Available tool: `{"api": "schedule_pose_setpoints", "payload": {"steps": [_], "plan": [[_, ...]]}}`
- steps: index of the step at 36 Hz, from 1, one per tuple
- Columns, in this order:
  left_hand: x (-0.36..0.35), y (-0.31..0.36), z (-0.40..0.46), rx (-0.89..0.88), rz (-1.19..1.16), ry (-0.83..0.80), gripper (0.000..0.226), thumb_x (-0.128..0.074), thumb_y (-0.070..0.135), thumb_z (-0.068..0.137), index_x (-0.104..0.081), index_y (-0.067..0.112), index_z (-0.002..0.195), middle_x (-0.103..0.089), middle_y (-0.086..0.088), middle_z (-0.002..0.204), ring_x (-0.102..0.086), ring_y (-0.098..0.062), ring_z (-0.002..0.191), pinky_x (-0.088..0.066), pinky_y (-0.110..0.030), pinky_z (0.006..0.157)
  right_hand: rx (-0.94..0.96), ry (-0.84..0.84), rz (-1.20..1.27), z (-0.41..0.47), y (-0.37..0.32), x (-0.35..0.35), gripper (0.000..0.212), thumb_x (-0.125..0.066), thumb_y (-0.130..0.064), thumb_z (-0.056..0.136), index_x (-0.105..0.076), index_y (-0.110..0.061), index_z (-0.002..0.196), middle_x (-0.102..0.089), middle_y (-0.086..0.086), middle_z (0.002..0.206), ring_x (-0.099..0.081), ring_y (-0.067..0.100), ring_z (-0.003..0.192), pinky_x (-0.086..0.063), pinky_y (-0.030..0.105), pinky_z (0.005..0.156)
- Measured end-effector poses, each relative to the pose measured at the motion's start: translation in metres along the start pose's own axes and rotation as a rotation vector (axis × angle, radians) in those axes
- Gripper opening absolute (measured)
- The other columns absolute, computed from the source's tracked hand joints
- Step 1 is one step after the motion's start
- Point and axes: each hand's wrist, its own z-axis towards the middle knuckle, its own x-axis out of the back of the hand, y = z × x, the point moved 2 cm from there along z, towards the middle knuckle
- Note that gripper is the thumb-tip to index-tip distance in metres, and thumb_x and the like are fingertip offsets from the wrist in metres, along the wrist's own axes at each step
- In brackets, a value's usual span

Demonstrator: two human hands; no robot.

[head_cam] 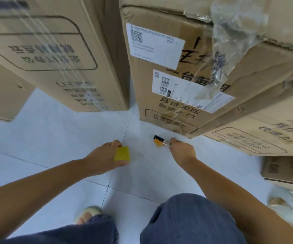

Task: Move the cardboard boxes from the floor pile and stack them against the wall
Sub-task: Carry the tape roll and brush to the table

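A person crouches over a pale tiled floor (pixel 57 138), seen from above, with both bare arms reaching forward. The left hand (pixel 105 155) has its grip curled around a small yellow block (pixel 122 154), thumb below and fingers over the top. The right hand (pixel 182 150) pinches the metal neck of a small brush with an orange and black head (pixel 159 141), the brush pointing left, its head at the floor or just over it.

Neither grip touches any cardboard. The boxes stand beyond the hands, on the far side of the floor. A tall brown cardboard box wrapped in clear film with black printed text (pixel 57 55) stands far left, well apart from the left hand. A tall brown cardboard box with white shipping labels and handwritten black characters (pixel 161 81) stands far centre, its bottom corner near the brush and the right hand's fingertips, with a strip of floor between. To its right, a low brown cardboard box with a printed rounded frame (pixel 258 134) lies on a smaller brown cardboard box (pixel 286 171). Loose clear plastic wrap (pixel 230 41) hangs over the labelled box.

Blue trouser knees (pixel 191 219) and a light shoe (pixel 87 213) fill the near edge.
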Motion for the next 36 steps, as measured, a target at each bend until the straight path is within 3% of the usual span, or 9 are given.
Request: {"api": "schedule_pose_setpoints", "payload": {"steps": [3, 8, 13, 16, 21, 25, 29, 33, 36], "plan": [[0.01, 0.008, -0.005, 0.064, -0.06, -0.058, 0.045, -0.048, 0.042, 0.096, -0.042, 0.007, 0.123, -0.051, -0.003, 0.098, -0.049, -0.019, 0.086, -0.034, -0.028, 0.067, -0.041, 0.005, 0.162, -0.024, -0.004, 0.02, 0.02, -0.04, -0.023, 0.1, -0.047, -0.01, 0.114, -0.061, 0.007, 0.105, -0.061, 0.03, 0.09, -0.043, 0.032, 0.064], [0.041, 0.026, -0.05, 0.184, -0.212, -0.092, 0.043, -0.046, 0.039, 0.098, -0.042, 0.003, 0.121, -0.052, -0.008, 0.103, -0.048, -0.021, 0.089, -0.033, -0.028, 0.069, -0.067, 0.027, 0.293, -0.099, -0.006, 0.085, 0.028, -0.043, -0.032, 0.1, -0.053, -0.015, 0.118, -0.051, 0.005, 0.113, -0.059, 0.028, 0.09, -0.042, 0.029, 0.065], [0.098, 0.052, -0.131, 0.254, -0.437, -0.033, 0.038, -0.051, 0.04, 0.096, -0.043, 0.008, 0.114, -0.049, -0.006, 0.101, -0.049, -0.021, 0.088, -0.034, -0.021, 0.056, -0.001, -0.019, 0.311, -0.183, -0.008, 0.173, 0.025, -0.046, -0.025, 0.099, -0.055, -0.015, 0.12, -0.051, 0.004, 0.119, -0.054, 0.023, 0.105, -0.042, 0.03, 0.072], [0.135, 0.071, -0.188, 0.277, -0.482, 0.01, 0.03, -0.05, 0.036, 0.097, -0.044, 0.008, 0.106, -0.053, -0.008, 0.098, -0.05, -0.022, 0.085, -0.037, -0.027, 0.061, 0.028, -0.051, 0.327, -0.232, -0.015, 0.235, 0.023, -0.045, -0.02, 0.098, -0.054, -0.014, 0.119, -0.056, 0.006, 0.102, -0.052, 0.026, 0.103, -0.042, 0.034, 0.072], [0.207, 0.112, -0.292, 0.232, -0.615, 0.101, 0.02, -0.049, 0.028, 0.098, -0.046, 0.009, 0.091, -0.05, -0.002, 0.078, -0.047, -0.014, 0.068, -0.034, -0.021, 0.055, 0.092, -0.01, 0.392, -0.316, -0.032, 0.337, 0.021, -0.047, -0.018, 0.097, -0.057, -0.016, 0.115, -0.06, 0.005, 0.103, -0.051, 0.023, 0.096, -0.036, 0.031, 0.068], [0.266, 0.145, -0.377, 0.168, -0.648, 0.158, 0.018, -0.05, 0.025, 0.098, -0.047, 0.009, 0.091, -0.052, -0.005, 0.081, -0.047, -0.015, 0.069, -0.036, -0.023, 0.058, 0.114, 0.026, 0.467, -0.388, -0.039, 0.411, 0.029, -0.048, -0.016, 0.096, -0.058, -0.017, 0.124, -0.062, 0.005, 0.109, -0.05, 0.023, 0.104, -0.037, 0.029, 0.08], [0.319, 0.179, -0.453, 0.123, -0.653, 0.222, 0.015, -0.05, 0.023, 0.098, -0.047, 0.012, 0.088, -0.054, -0.006, 0.081, -0.048, -0.014, 0.068, -0.036, -0.023, 0.058, 0.108, 0.111, 0.551, -0.458, -0.038, 0.473, 0.028, -0.053, -0.012, 0.093, -0.062, -0.017, 0.119, -0.062, 0.004, 0.101, -0.051, 0.021, 0.098, -0.029, 0.024, 0.073], [0.353, 0.215, -0.513, 0.046, -0.659, 0.31, 0.013, -0.052, 0.018, 0.097, -0.048, 0.011, 0.086, -0.053, -0.004, 0.078, -0.046, -0.013, 0.066, -0.034, -0.016, 0.054, 0.088, 0.216, 0.654, -0.521, -0.03, 0.51, 0.024, -0.057, -0.004, 0.089, -0.068, -0.015, 0.108, -0.067, 0.006, 0.1, -0.053, 0.021, 0.093, -0.038, 0.025, 0.076], [0.361, 0.236, -0.547, -0.013, -0.654, 0.375, 0.013, -0.052, 0.018, 0.096, -0.049, 0.01, 0.086, -0.052, -0.005, 0.075, -0.045, -0.014, 0.065, -0.035, -0.015, 0.053, 0.059, 0.278, 0.719, -0.559, -0.021, 0.517, 0.025, -0.059, -0.007, 0.09, -0.068, -0.022, 0.108, -0.064, -0.002, 0.094, -0.049, 0.007, 0.08, -0.036, 0.016, 0.068]]}}
